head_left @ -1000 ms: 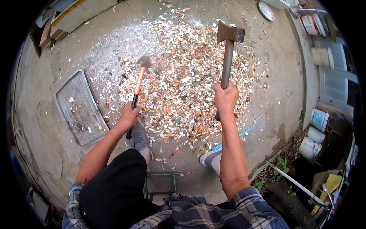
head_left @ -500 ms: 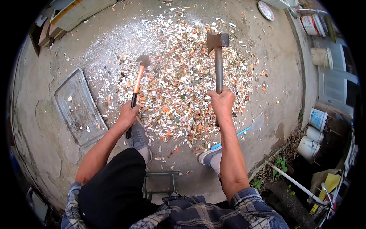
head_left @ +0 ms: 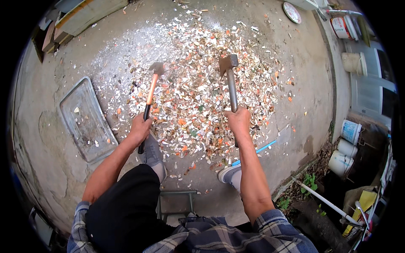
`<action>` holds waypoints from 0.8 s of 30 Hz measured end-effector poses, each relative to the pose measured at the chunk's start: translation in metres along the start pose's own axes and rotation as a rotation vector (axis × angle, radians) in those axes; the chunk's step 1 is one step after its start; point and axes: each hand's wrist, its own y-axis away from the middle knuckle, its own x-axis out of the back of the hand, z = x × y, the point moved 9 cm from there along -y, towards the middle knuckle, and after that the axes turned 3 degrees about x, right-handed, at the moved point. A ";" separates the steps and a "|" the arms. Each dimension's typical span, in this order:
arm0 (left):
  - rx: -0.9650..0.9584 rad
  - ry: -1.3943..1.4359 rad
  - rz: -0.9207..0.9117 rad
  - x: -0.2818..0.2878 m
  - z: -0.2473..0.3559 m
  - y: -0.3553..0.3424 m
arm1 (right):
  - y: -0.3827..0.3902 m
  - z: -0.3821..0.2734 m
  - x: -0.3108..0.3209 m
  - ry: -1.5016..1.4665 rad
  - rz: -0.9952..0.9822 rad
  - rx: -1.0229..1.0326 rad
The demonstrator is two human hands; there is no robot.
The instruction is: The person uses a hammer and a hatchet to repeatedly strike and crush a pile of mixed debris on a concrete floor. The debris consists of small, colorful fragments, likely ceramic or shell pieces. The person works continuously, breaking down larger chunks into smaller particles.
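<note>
My left hand [head_left: 141,129] is closed around the black grip of a small hatchet [head_left: 152,89] with an orange and black handle; its dull head lies over the left part of the pile. My right hand [head_left: 238,122] grips a heavier axe [head_left: 231,86] with a grey handle and a broad rusty head with a blocky back. Under both tools spreads a pile of broken pieces [head_left: 198,97], white, brown and orange, that look like crushed shells. Whether the axe head touches the pieces, I cannot tell.
A metal tray [head_left: 86,122] with a few scraps lies at the left. My shoes flank the pile's near edge, a blue stick [head_left: 265,146] by the right one. A metal stool frame [head_left: 177,192] stands between my legs. White buckets [head_left: 341,163] line the right; a plate [head_left: 292,13] lies far right.
My right hand has brought the axe down and to the left, its head now lower over the pile. The left hand and hatchet have hardly moved.
</note>
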 end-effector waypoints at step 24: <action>0.007 0.003 -0.022 0.001 -0.001 -0.005 | 0.009 -0.036 0.048 -0.244 0.158 0.025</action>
